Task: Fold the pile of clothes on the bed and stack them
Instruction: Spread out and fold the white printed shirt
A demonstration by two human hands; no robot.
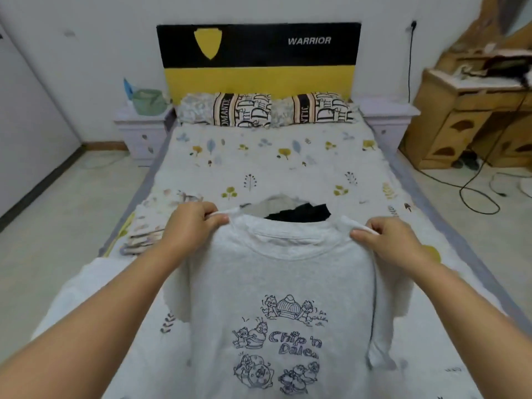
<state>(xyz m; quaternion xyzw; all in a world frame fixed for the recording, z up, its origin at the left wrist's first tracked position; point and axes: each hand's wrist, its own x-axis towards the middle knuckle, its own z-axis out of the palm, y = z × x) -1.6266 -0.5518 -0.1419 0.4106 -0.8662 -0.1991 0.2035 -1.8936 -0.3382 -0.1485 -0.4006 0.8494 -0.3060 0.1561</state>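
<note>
My left hand (192,223) and right hand (387,242) each pinched a shoulder of the grey printed T-shirt (276,306), thumbs on top, fingers curled under. Shirt hung spread, print facing me, above the bed (259,168). Dark clothes (299,213) lay just behind its collar.

The grey T-shirt (276,298) pinched between the left hand (191,223) and the right hand (388,240) is soft matt knitted cloth with a printed drawing. Beyond the hands, the bed sheet (273,174) is matt printed cotton-like cloth. Far right of the right hand, the desk (466,122) looks like smooth wood
</note>
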